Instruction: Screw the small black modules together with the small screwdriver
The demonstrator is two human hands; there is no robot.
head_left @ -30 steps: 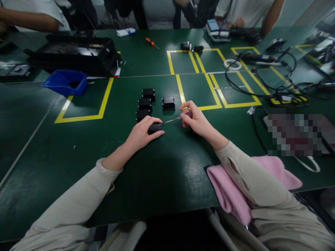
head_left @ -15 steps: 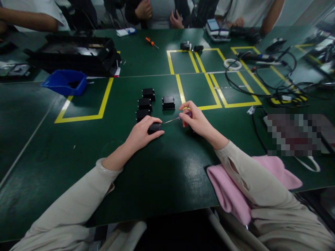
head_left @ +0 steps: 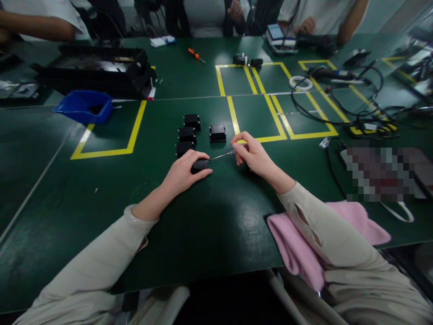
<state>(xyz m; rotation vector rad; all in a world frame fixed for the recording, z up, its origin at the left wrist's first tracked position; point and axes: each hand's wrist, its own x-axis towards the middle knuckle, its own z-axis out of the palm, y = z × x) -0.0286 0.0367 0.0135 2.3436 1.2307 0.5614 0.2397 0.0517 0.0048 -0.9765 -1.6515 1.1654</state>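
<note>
My left hand (head_left: pixel 184 174) pinches a small black box-shaped part (head_left: pixel 199 166) against the green tabletop, thumb in front and fingers behind. From the right, my right hand (head_left: pixel 252 155) grips a screwdriver (head_left: pixel 221 156) by its handle, which the fingers mostly cover. The thin metal shaft points left, and its tip meets the right end of the part. Just beyond my left hand, similar black parts stand in a column, the nearest one (head_left: pixel 185 149) partly behind my fingers. Another black part (head_left: pixel 217 133) sits apart, to the right of that column.
A blue scoop-shaped bin (head_left: pixel 84 106) and a large black tray (head_left: pixel 98 74) are at the left. An orange screwdriver (head_left: pixel 194 53) lies farther back. Black cables (head_left: pixel 341 119) sprawl at the right. A pink cloth (head_left: pixel 294 243) lies under my right forearm. People stand across the table.
My right-hand fingers have shifted slightly around the screwdriver handle; its tip stays at the part. My left hand has not moved. Across the table, a person's hands have risen.
</note>
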